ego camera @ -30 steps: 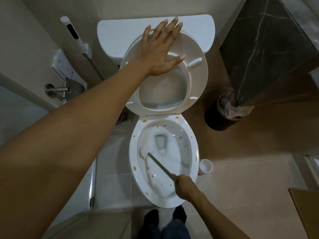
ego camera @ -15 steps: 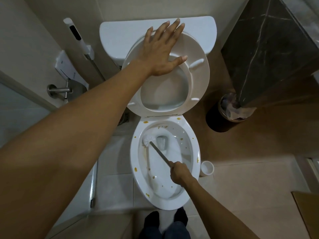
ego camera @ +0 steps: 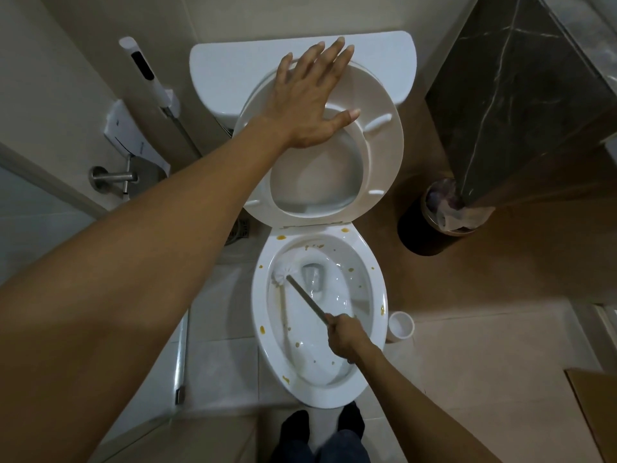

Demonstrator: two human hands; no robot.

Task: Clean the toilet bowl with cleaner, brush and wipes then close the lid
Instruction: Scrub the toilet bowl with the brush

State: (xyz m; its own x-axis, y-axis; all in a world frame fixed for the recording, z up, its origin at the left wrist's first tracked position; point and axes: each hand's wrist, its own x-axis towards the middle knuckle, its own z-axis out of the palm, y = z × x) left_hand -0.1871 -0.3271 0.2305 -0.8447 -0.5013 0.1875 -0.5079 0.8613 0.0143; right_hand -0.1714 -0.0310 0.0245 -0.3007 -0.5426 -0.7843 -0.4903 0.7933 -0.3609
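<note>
The white toilet bowl point(ego camera: 379, 289) stands open below me, with orange-brown spots on its rim and inner wall. Its seat and lid point(ego camera: 384, 145) are raised against the tank point(ego camera: 233, 68). My left hand point(ego camera: 310, 98) lies flat with fingers spread on the raised seat. My right hand point(ego camera: 345, 337) grips the grey handle of the toilet brush point(ego camera: 285, 270). The brush's white head presses on the bowl's upper left inner wall, beside the drain hole.
A white brush holder point(ego camera: 400, 325) sits on the floor right of the bowl. A dark lined bin point(ego camera: 434, 222) stands further back right, under a dark marble counter point(ego camera: 521, 95). A bidet sprayer point(ego camera: 147, 75) and paper holder point(ego camera: 113, 178) hang on the left wall.
The brush head has moved up the bowl's left wall toward the back, and my right hand has followed. My left hand has stayed on the raised seat.
</note>
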